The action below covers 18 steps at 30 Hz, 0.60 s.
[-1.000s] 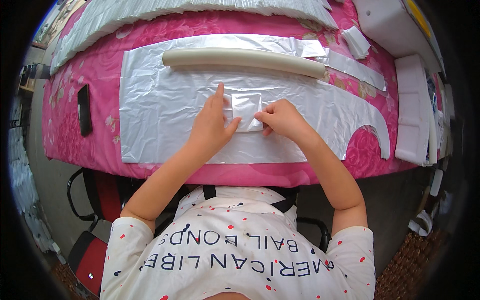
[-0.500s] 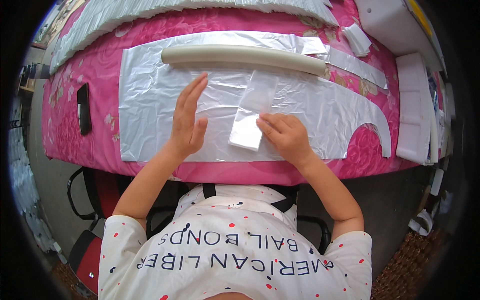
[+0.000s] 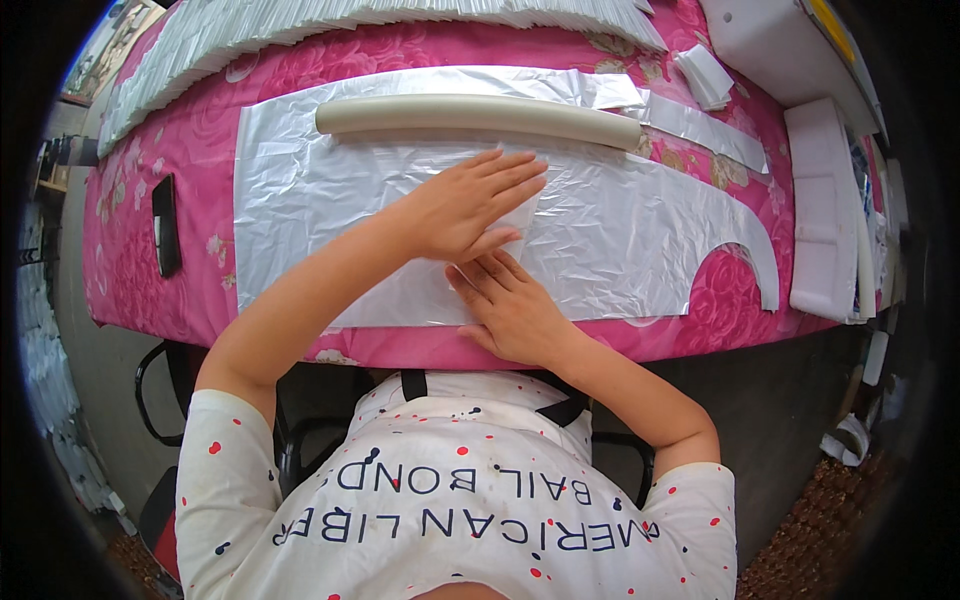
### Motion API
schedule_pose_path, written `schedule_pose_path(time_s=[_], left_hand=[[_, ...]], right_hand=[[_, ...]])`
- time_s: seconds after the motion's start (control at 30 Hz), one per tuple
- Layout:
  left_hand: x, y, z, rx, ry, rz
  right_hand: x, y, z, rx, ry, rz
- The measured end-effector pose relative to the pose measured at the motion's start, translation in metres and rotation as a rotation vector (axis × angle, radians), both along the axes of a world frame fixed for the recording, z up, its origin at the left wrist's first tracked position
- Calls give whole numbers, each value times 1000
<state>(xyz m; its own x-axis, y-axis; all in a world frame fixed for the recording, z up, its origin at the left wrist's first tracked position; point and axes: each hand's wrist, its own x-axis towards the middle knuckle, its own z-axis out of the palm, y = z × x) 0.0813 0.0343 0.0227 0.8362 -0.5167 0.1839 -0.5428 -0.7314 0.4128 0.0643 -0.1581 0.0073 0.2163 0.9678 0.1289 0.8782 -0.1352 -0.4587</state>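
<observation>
A folded strip of thin, clear-white plastic film point(image 3: 526, 218) lies on a large, shiny white plastic sheet point(image 3: 610, 230), mostly hidden under my hands. My left hand point(image 3: 470, 207) is laid over the strip, fingers straight and pointing right, holding nothing. Just nearer to me, my right hand point(image 3: 508, 312) is flat with its fingers apart, the fingertips reaching beneath the left hand at the strip's near part. A long pale beige tube point(image 3: 480, 117) rests across the sheet's far part, beyond both hands.
A pink flowered cloth point(image 3: 120, 220) covers the table. A dark phone point(image 3: 165, 227) lies at the left. Stacked white folded pieces point(image 3: 330, 20) line the far edge, with a small white bundle point(image 3: 705, 78) at far right. A white foam block point(image 3: 815, 210) stands right.
My left hand has swung right and come down over the plastic strip. My right hand has let go of its pinch, moved left and nearer to me, and flattened.
</observation>
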Motion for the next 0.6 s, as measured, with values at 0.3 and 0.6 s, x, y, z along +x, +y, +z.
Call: schedule_pose_path(time_s=[0.3, 0.6], left_hand=[[24, 5, -28, 198, -64, -7], [31, 17, -13, 106, 52, -152]], right_hand=[[-19, -5, -6, -107, -7, 20], [-20, -5, -6, -117, -3, 7]])
